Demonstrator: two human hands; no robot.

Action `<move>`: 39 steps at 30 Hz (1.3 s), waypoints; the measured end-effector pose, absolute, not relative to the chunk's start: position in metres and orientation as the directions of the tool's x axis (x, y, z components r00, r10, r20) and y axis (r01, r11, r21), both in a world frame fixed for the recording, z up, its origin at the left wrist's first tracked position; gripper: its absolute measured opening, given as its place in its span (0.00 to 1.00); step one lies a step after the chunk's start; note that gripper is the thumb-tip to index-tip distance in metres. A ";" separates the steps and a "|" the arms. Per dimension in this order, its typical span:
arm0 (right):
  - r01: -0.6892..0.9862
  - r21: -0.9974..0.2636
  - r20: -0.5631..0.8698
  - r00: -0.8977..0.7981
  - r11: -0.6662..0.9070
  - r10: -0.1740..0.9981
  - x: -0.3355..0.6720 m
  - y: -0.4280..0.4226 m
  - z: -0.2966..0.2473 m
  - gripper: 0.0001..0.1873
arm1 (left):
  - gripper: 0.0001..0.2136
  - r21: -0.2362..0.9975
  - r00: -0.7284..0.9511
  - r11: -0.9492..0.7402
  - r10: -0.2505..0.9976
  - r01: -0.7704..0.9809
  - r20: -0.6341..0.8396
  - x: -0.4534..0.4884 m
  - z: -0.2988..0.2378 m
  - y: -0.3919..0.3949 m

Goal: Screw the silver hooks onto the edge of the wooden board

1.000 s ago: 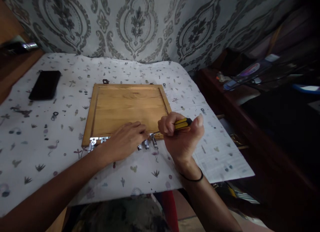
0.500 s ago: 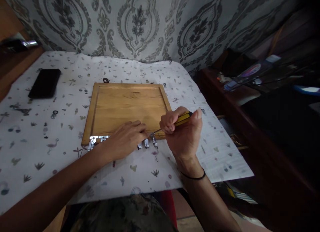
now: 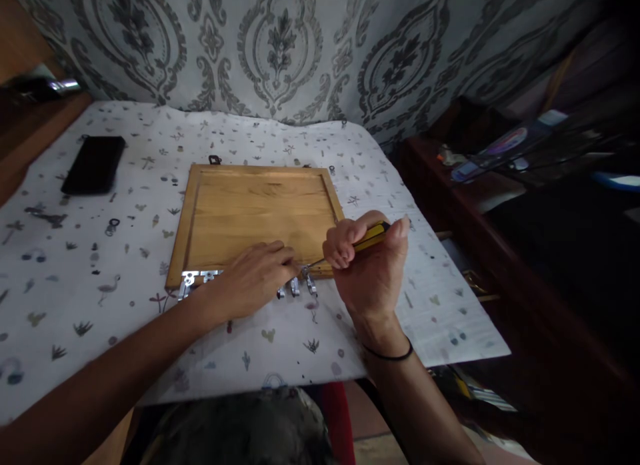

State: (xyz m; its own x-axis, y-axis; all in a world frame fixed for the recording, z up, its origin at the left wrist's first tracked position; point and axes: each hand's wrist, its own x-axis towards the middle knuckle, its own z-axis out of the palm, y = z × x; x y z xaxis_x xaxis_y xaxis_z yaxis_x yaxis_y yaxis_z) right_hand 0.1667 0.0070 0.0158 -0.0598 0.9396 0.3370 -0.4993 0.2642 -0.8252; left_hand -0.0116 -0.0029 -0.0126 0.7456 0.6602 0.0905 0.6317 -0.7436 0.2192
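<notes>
A framed wooden panel [image 3: 260, 215], like a small cabinet door, lies flat on the cloth-covered table. Metal hinges [image 3: 311, 283] sit along its near edge, and another metal hinge [image 3: 188, 280] is at its left corner. My right hand [image 3: 370, 271] is wrapped around a yellow and black screwdriver [image 3: 373, 236], its shaft slanting down left to the rightmost hinge. My left hand [image 3: 257, 278] rests over the panel's near edge, fingers curled together close to the screwdriver's tip. What those fingertips grip is hidden.
A black phone [image 3: 94, 165] lies on the patterned tablecloth [image 3: 135, 331] at the left. Behind the table hangs a grey patterned curtain [image 3: 210, 71]. Dark red furniture [image 3: 450, 198] stands to the right, with a clear plastic bottle [image 3: 505, 148] on it.
The whole view has shifted slightly. Both hands keep nearly the same places at the panel's near edge, and the screwdriver's tip stays at the same hinge.
</notes>
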 end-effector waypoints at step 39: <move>-0.205 -0.884 0.402 0.126 0.420 0.907 0.180 0.005 0.011 0.19 | 0.10 0.256 0.742 -0.742 0.660 0.620 0.117 -0.012 -0.012 -0.003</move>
